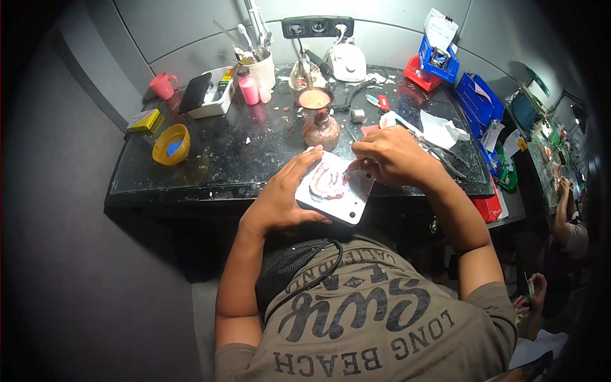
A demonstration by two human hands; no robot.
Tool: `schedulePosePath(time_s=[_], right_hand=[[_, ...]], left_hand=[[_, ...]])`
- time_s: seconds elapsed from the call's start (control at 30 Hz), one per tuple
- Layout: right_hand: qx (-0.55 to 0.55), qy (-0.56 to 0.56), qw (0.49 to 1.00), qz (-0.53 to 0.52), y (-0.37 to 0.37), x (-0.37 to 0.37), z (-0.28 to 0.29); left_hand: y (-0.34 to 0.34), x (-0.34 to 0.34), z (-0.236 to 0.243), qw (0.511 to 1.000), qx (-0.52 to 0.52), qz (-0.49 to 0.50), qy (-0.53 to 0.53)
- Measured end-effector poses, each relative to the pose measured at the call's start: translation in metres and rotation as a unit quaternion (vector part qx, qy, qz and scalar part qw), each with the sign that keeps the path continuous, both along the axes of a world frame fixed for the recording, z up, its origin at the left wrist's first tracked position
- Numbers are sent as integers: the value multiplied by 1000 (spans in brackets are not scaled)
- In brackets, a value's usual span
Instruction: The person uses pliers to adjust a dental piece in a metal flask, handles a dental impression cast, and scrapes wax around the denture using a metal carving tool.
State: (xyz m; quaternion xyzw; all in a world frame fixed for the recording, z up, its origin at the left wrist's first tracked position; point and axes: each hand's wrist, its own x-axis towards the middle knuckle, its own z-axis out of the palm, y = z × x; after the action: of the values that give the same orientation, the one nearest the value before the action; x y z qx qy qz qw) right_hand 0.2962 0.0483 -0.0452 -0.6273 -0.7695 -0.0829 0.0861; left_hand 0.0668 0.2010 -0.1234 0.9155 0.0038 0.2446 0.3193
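My left hand (286,190) grips a white, rounded-square plate (352,205) by its left side, thumb along the near edge and fingers at the far edge. On the plate lies a whitish, plaster-like mass (320,189) with a curved red-pink band, like a dental arch model. The plate is tilted in front of the bench's near edge. My right hand (393,156) is closed in a pinch over the plate's right side, beside the model. What its fingers hold is hidden; a thin, stick-like end shows by the knuckles.
A burner (321,132) with a pan of pinkish material (314,98) stands just beyond the plate. An orange bowl (172,145), a pink bottle (248,87) and a white tray (213,105) are at the left. Crumpled paper (443,130) and blue bins (477,102) lie right. Other people's hands (562,189) appear far right.
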Motion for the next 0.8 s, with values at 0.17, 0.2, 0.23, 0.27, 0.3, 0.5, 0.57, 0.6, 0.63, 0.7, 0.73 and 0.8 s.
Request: schedulePosePath(time_s=[0.17,0.2,0.23,0.27,0.3,0.5,0.57,0.6,0.63,0.7,0.73,0.8], right_hand=[[97,39,994,38,-7,5,-10],[96,40,994,37,-9,6,-11],[88,61,994,9,-11,6,-11],[79,83,993,-19,-12,5,-10],[78,84,993,-18,-13,5,-10],[28,73,997,-26,-15,2,4],[13,66,997,-41,-14,1,5],[14,65,997,-41,-15,1,3],[42,78,995,-42,-16,0,-2],[69,92,993,-41,-19,-3,-13],[76,129,987,-53,-23,-5,-18],[85,165,980,-65,-29,-11,-26]], left_hand=[[-1,2,-1,1000,12,-2,-2],[-1,2,-2,1000,13,-1,-7],[-1,2,-3,1000,12,-1,-7],[1,2,-4,1000,23,1,-5],[1,2,-5,999,34,2,-2],[2,1,-5,1000,27,6,2],[1,1,-5,1000,24,6,1],[0,1,-5,1000,22,6,0],[-1,1,-4,1000,23,5,-1],[-2,1,-3,1000,28,11,-1],[-3,1,-3,1000,29,11,-1],[-3,0,-2,1000,27,13,-3]])
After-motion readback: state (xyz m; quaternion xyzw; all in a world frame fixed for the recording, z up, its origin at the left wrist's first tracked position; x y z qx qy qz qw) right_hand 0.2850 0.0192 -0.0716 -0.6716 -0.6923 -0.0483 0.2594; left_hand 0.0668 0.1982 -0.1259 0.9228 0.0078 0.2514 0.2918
